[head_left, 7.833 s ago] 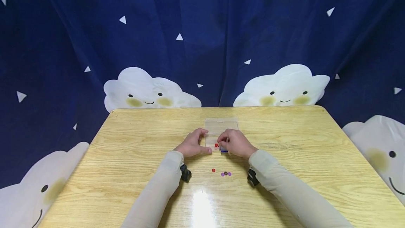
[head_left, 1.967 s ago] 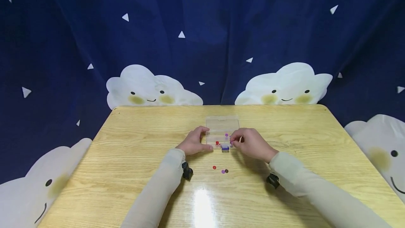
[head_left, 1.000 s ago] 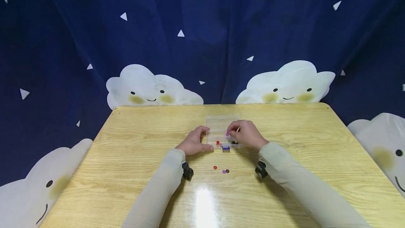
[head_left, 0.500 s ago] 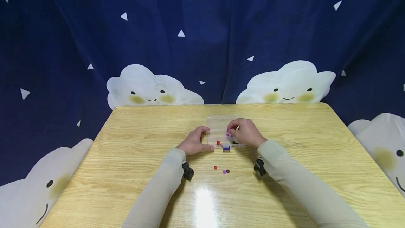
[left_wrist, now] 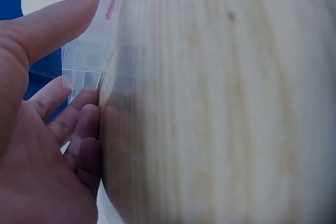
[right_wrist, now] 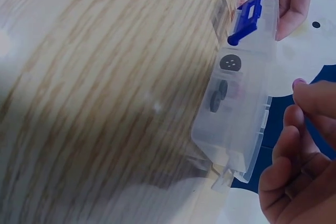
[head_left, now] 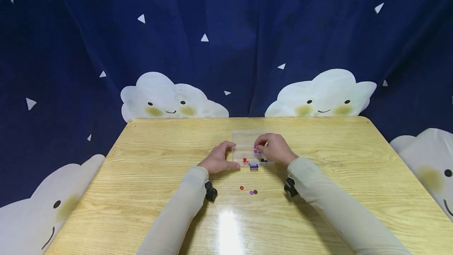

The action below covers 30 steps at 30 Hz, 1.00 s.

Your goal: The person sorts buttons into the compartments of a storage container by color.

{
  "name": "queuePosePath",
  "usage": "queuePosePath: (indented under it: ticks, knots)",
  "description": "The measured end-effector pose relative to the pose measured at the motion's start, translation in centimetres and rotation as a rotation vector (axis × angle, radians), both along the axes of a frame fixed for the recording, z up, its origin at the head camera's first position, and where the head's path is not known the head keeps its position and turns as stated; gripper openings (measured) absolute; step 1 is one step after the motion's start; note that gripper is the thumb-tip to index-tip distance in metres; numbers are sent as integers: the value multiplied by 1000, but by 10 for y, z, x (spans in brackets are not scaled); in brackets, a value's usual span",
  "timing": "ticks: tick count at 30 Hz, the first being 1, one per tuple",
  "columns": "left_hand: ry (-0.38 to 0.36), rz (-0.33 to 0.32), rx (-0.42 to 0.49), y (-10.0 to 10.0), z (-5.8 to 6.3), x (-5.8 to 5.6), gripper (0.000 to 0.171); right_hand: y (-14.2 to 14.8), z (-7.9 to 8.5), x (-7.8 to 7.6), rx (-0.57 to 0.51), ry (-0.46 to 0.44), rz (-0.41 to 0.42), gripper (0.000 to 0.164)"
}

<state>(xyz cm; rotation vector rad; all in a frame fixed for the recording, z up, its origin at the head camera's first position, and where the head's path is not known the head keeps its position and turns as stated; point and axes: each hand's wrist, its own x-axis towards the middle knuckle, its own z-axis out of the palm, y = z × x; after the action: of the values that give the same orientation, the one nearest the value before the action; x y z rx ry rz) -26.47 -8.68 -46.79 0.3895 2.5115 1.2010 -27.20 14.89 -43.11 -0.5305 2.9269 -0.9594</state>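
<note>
A clear plastic compartment box (head_left: 247,139) stands with its lid raised. My left hand (head_left: 218,159) holds its left end, thumb at the front corner and fingers round the side. Over the back right compartments, my right hand (head_left: 276,148) pinches a purple button (right_wrist: 299,82) between thumb and fingertips. Just below those fingertips a purple button (head_left: 255,151) lies in the box. Red buttons (head_left: 244,160) sit in the front left compartment. Several black buttons (right_wrist: 230,62) are in the front right one. A blue latch (right_wrist: 247,19) marks the front middle.
In front of the box, loose on the wooden table (head_left: 159,145), lie a red button (head_left: 242,187), a purple button (head_left: 251,193) and a dark brown button (head_left: 255,192). The last two are side by side. A dark blue curtain (head_left: 226,50) hangs behind the table.
One purple button has left the table since the oldest frame. My right hand has moved from the box's front right to over its back compartments. My left hand stays in place.
</note>
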Motion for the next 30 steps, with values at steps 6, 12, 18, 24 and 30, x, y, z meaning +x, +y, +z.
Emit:
queuePosePath:
  ticks: [6, 12, 18, 24, 30]
  knots:
    - [13, -11, 9, -1, -2, -1, 80, 2, -5, 0, -2, 11, 38, 12]
    - [17, -8, 17, -3, -4, 0, 81, 0, -9, -1, 2, 17, 52, 11]
    - [21, -7, 21, -3, -4, 0, 81, -3, -7, 0, -6, 24, 71, 10]
    - [14, -3, 23, -2, -5, 0, 81, -2, -7, 1, 7, 13, 75, 10]
    - [17, -5, 28, -1, -4, 0, 81, 0, -9, 0, 41, 5, 58, 10]
